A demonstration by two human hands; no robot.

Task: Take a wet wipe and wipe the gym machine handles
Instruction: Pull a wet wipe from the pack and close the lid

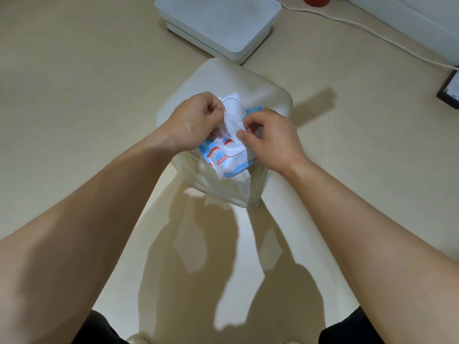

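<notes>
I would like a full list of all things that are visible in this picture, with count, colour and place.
wipe pack: one, blue and white, flip lid open, on the stool at centre
wet wipe: one, white, partly pulled out of the pack opening
stool: one, cream, centre of the floor
tray: one, white, on the floor behind the stool
cable: one, white, across the floor at top right
red object: one, top edge, cut off
dark object: one, right edge, cut off
left hand: pinching the wipe
right hand: on the pack, thumb beside the wipe
</notes>
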